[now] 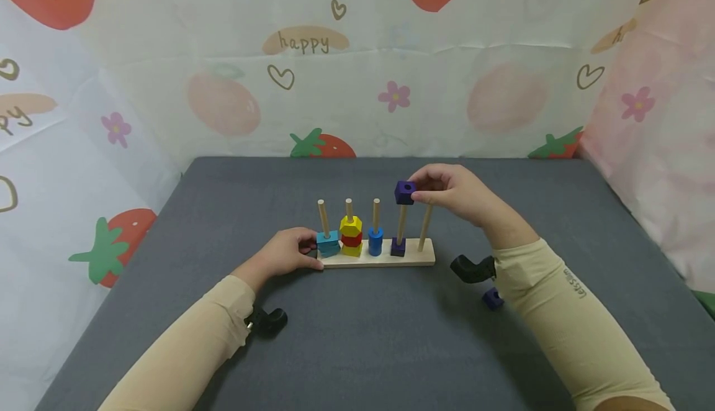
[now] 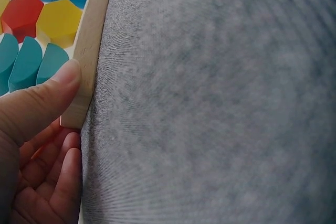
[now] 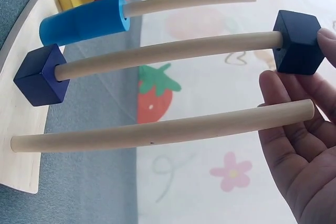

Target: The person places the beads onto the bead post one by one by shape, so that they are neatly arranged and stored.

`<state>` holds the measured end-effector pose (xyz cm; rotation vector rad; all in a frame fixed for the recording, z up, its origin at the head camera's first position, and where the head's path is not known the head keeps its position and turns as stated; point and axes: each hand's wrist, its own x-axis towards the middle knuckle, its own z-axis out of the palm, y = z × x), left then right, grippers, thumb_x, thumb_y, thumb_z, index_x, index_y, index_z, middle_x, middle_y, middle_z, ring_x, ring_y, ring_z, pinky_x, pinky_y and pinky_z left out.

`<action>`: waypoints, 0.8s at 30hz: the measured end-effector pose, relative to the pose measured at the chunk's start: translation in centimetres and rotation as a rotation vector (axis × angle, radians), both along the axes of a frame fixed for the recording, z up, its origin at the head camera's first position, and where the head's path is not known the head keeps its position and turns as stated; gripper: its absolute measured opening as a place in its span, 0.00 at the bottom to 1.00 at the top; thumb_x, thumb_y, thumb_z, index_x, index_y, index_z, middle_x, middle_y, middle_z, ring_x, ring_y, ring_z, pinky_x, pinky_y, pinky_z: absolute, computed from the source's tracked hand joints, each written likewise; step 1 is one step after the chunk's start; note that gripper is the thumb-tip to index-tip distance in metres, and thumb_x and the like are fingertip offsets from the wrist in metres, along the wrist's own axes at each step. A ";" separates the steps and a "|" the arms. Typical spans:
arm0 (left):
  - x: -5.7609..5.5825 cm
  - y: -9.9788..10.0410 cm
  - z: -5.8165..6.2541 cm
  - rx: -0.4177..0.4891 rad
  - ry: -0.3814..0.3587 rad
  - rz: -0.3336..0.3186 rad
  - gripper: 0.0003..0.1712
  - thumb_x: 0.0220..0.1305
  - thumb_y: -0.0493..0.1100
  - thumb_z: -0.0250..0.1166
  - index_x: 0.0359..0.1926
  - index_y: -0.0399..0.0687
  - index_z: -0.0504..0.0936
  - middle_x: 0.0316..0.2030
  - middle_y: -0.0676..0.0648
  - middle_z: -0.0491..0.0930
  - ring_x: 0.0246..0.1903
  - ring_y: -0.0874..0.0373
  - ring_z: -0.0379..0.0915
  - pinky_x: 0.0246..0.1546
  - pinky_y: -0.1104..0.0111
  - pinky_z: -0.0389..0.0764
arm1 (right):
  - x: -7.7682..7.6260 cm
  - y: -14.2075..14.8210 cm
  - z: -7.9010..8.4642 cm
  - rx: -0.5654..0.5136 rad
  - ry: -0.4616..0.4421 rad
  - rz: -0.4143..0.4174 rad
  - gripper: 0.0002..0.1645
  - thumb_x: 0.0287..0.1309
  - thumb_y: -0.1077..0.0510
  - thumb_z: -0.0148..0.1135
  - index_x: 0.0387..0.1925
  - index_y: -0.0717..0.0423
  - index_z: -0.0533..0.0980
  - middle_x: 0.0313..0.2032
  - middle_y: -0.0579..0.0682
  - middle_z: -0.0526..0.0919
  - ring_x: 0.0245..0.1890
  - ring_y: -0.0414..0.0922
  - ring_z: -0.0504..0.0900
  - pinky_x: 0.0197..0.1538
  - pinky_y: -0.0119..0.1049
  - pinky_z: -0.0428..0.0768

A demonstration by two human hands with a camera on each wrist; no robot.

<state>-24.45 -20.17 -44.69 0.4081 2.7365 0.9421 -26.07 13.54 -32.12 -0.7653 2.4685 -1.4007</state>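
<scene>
A wooden peg stand (image 1: 380, 262) lies across the table with five upright pegs. My left hand (image 1: 285, 252) holds its left end, the thumb pressed on the front edge in the left wrist view. Between thumb and fingers, my right hand (image 1: 452, 190) pinches a dark purple cube (image 1: 404, 193) at the tip of the fourth peg; in the right wrist view the peg's end meets the cube's hole. Another purple cube (image 1: 398, 247) sits at that peg's foot. Teal half-round blocks (image 1: 328, 243), yellow and red hexagons (image 1: 351, 237) and blue cylinders (image 1: 375, 242) fill the first three pegs' lower parts.
The fifth peg (image 1: 426, 228) is bare and stands beside my right fingers. A loose purple cube (image 1: 493, 299) lies on the grey tabletop (image 1: 357, 343), partly behind the right wrist's black camera mount (image 1: 472, 269). Printed cloth (image 1: 391, 57) hangs around the table.
</scene>
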 end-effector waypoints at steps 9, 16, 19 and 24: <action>0.0 0.0 0.0 0.006 -0.001 -0.005 0.25 0.43 0.52 0.74 0.44 0.49 0.79 0.37 0.51 0.76 0.38 0.59 0.70 0.44 0.66 0.75 | 0.0 0.1 0.1 0.019 0.002 -0.014 0.17 0.56 0.54 0.62 0.45 0.58 0.75 0.41 0.53 0.81 0.42 0.45 0.78 0.48 0.39 0.75; -0.1 0.0 0.0 -0.002 0.005 -0.010 0.25 0.43 0.52 0.74 0.43 0.49 0.79 0.37 0.52 0.76 0.37 0.59 0.70 0.43 0.66 0.75 | -0.2 0.1 0.2 0.034 -0.003 -0.018 0.16 0.56 0.55 0.62 0.45 0.58 0.75 0.41 0.54 0.80 0.43 0.46 0.78 0.48 0.39 0.75; -0.1 0.0 0.0 0.000 0.006 -0.012 0.25 0.43 0.52 0.74 0.43 0.49 0.79 0.37 0.52 0.76 0.37 0.59 0.70 0.43 0.66 0.75 | -0.2 0.1 0.2 0.035 -0.010 -0.016 0.16 0.56 0.55 0.62 0.45 0.59 0.75 0.41 0.54 0.80 0.43 0.46 0.78 0.48 0.39 0.75; -0.1 0.0 0.1 0.004 0.004 -0.011 0.25 0.43 0.52 0.74 0.44 0.49 0.79 0.38 0.51 0.76 0.38 0.59 0.70 0.44 0.66 0.75 | -0.1 0.2 0.1 0.055 -0.024 0.011 0.16 0.56 0.55 0.62 0.44 0.58 0.76 0.40 0.53 0.80 0.42 0.45 0.77 0.47 0.38 0.75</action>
